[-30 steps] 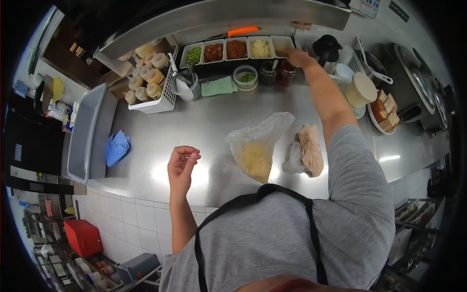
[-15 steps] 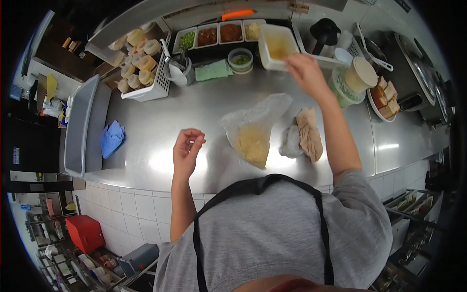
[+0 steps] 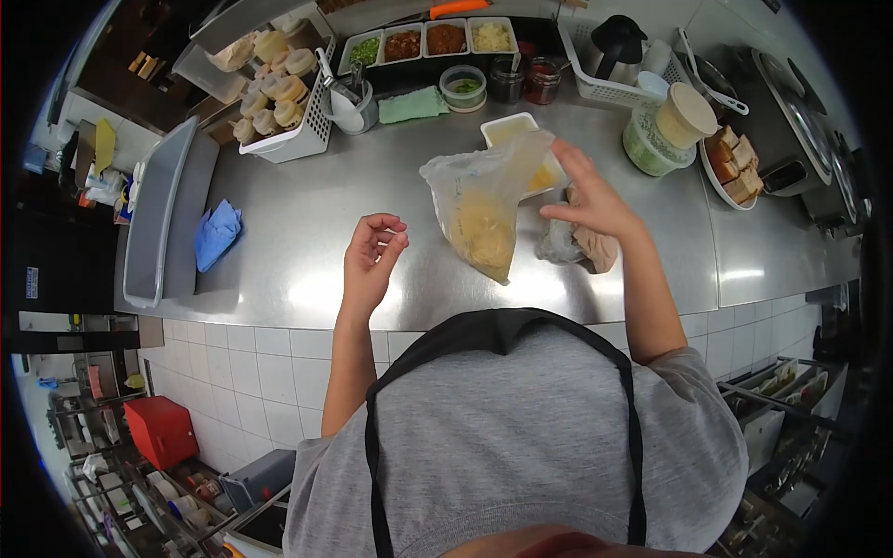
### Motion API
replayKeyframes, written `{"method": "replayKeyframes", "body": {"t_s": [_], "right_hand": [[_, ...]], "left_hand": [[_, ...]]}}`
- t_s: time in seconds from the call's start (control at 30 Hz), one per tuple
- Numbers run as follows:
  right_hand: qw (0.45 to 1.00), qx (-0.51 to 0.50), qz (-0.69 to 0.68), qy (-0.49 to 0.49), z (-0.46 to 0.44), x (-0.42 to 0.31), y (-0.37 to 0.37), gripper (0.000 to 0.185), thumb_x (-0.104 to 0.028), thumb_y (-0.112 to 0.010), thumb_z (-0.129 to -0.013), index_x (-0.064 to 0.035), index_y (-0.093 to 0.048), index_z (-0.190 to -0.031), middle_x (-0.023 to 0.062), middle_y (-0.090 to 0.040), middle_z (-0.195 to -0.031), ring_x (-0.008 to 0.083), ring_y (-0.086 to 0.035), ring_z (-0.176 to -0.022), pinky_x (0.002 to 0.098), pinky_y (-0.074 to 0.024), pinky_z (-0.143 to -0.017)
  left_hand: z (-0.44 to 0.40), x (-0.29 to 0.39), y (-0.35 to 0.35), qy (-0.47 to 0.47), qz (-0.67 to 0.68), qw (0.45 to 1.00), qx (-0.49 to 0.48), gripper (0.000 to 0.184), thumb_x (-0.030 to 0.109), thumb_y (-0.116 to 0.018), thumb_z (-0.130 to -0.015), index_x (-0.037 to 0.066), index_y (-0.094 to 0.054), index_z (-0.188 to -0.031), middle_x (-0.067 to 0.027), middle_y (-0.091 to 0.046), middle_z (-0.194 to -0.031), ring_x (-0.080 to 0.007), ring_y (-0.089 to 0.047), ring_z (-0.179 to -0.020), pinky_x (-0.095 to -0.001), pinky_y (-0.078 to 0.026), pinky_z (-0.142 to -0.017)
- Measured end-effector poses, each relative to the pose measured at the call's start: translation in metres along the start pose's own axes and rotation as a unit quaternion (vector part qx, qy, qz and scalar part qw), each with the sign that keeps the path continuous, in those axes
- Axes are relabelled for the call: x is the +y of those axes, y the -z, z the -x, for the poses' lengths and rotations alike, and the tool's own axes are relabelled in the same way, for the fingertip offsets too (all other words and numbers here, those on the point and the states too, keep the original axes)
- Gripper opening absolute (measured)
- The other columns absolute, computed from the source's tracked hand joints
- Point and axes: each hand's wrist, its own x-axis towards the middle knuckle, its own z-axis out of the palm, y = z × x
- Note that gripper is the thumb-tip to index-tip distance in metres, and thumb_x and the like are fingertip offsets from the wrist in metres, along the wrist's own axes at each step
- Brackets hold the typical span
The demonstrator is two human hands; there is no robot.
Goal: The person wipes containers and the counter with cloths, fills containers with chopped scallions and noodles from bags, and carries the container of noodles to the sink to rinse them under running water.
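A clear plastic bag (image 3: 477, 219) with pale yellow contents stands in front of me on the steel counter. Behind it is a white rectangular container (image 3: 510, 127) with something yellow inside, partly hidden by the bag. My right hand (image 3: 600, 200) is open, fingers stretched and thumb apart, close to the container's right side; whether a fingertip touches container or bag I cannot tell. Beneath that hand lies a crumpled brown paper or cloth (image 3: 596, 249) beside a crumpled clear bag (image 3: 559, 242). My left hand (image 3: 374, 260) hovers left of the bag, empty, its fingers loosely curled and apart.
At the back left is a white basket (image 3: 302, 144) of squeeze bottles. Topping trays (image 3: 446, 39), a green cloth (image 3: 413, 105) and dark jars (image 3: 541, 81) line the back. A grey tub (image 3: 167, 219) and blue cloth (image 3: 219, 234) sit left; a bread bowl (image 3: 733, 167) sits right.
The white container has come forward from the back of the counter to behind the bag, uncovering the jars. My right hand has moved forward with it and opened. My left hand stays nearly still.
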Motion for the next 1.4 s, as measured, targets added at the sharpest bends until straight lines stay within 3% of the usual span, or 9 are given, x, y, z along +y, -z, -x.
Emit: {"method": "replayKeyframes", "body": {"t_s": [0.13, 0.3, 0.43, 0.63, 0.77, 0.97, 1.07, 1.23, 1.4], "right_hand": [[0.988, 0.025, -0.069, 0.139, -0.040, -0.050, 0.020, 0.103, -0.035, -0.080, -0.061, -0.0222, -0.021, -0.144, 0.0156, -0.025, -0.145, 0.0340, -0.027, -0.132, 0.0426, -0.0232, -0.109], [0.955, -0.280, -0.014, 0.095, -0.084, -0.078, -0.037, 0.047, -0.027, -0.069, -0.077, -0.0122, -0.056, -0.120, 0.0141, -0.050, -0.121, 0.0323, -0.050, -0.110, 0.0417, -0.0423, -0.090], [0.937, -0.257, -0.144, 0.189, -0.086, -0.111, 0.003, 0.021, -0.022, -0.060, -0.083, -0.0064, -0.064, -0.097, 0.0090, -0.055, -0.100, 0.0251, -0.055, -0.093, 0.0371, -0.0450, -0.079], [0.889, -0.128, -0.304, 0.317, -0.102, -0.087, 0.058, 0.012, -0.017, -0.056, -0.082, -0.0079, -0.063, -0.086, 0.0031, -0.052, -0.097, 0.0161, -0.052, -0.091, 0.0286, -0.0421, -0.081], [0.957, -0.077, -0.230, 0.162, -0.105, 0.001, 0.050, 0.021, -0.025, -0.063, -0.078, -0.0111, -0.065, -0.094, 0.0052, -0.051, -0.109, 0.0195, -0.050, -0.104, 0.0316, -0.0398, -0.090], [0.971, -0.196, -0.109, -0.080, -0.062, 0.068, 0.023, 0.055, -0.038, -0.066, -0.078, -0.0259, -0.051, -0.129, 0.0066, -0.030, -0.144, 0.0239, -0.029, -0.132, 0.0418, -0.0286, -0.105], [0.842, -0.017, -0.519, -0.148, -0.065, 0.095, 0.015, 0.057, -0.038, -0.066, -0.078, -0.0286, -0.047, -0.131, 0.0058, -0.031, -0.144, 0.0261, -0.031, -0.131, 0.0448, -0.0273, -0.106], [0.996, 0.010, -0.071, 0.047, -0.103, 0.131, -0.023, 0.064, -0.023, -0.068, -0.075, -0.0282, -0.044, -0.133, 0.0026, -0.034, -0.143, 0.0264, -0.039, -0.125, 0.0443, -0.0332, -0.100], [0.993, -0.043, 0.091, -0.064, -0.087, 0.084, -0.028, 0.051, -0.016, -0.069, -0.071, -0.0211, -0.052, -0.119, 0.0040, -0.046, -0.124, 0.0265, -0.046, -0.111, 0.0441, -0.0346, -0.096]], "left_hand": [[0.006, -0.004, -0.005, 0.010, 0.010, 1.000, -0.002, 0.026, 0.017, -0.056, -0.091, 0.005, -0.052, -0.113, -0.0040, -0.056, -0.102, -0.0099, -0.054, -0.085, -0.0227, -0.042, -0.073], [0.009, -0.028, -0.014, 0.034, 0.007, 0.996, 0.081, 0.040, 0.031, -0.049, -0.094, 0.006, -0.043, -0.125, -0.0063, -0.052, -0.112, -0.0137, -0.052, -0.094, -0.0273, -0.042, -0.078], [0.030, -0.073, -0.017, 0.224, 0.224, 0.948, 0.039, 0.067, 0.056, -0.039, -0.091, 0.011, -0.027, -0.138, -0.0118, -0.040, -0.133, -0.0247, -0.048, -0.113, -0.0390, -0.041, -0.093], [0.014, -0.030, -0.065, 0.101, 0.580, 0.750, -0.302, 0.106, 0.080, -0.046, -0.067, 0.020, -0.008, -0.146, -0.0153, -0.023, -0.146, -0.0313, -0.032, -0.130, -0.0566, -0.033, -0.101], [-0.025, -0.051, -0.068, 0.125, 0.676, 0.704, -0.180, 0.085, 0.070, -0.046, -0.077, 0.016, -0.027, -0.140, -0.0123, -0.039, -0.137, -0.0298, -0.044, -0.122, -0.0545, -0.042, -0.094], [-0.094, -0.020, -0.049, 0.139, 0.349, 0.924, -0.065, 0.057, 0.049, -0.045, -0.091, 0.010, -0.038, -0.132, -0.0082, -0.050, -0.127, -0.0256, -0.055, -0.110, -0.0387, -0.049, -0.089], [-0.114, 0.003, -0.046, 0.120, 0.224, 0.965, -0.072, 0.066, 0.042, -0.059, -0.084, 0.017, -0.028, -0.136, -0.0055, -0.050, -0.125, -0.0237, -0.055, -0.108, -0.0420, -0.049, -0.083], [-0.133, 0.016, -0.051, 0.142, 0.098, 0.980, -0.096, 0.086, 0.039, -0.071, -0.075, 0.020, -0.019, -0.141, -0.0054, -0.045, -0.127, -0.0251, -0.053, -0.109, -0.0438, -0.046, -0.082], [-0.143, 0.022, -0.043, 0.178, 0.046, 0.977, -0.109, 0.089, 0.037, -0.073, -0.072, 0.018, -0.022, -0.141, -0.0064, -0.048, -0.127, -0.0211, -0.053, -0.110, -0.0400, -0.046, -0.084]]}}
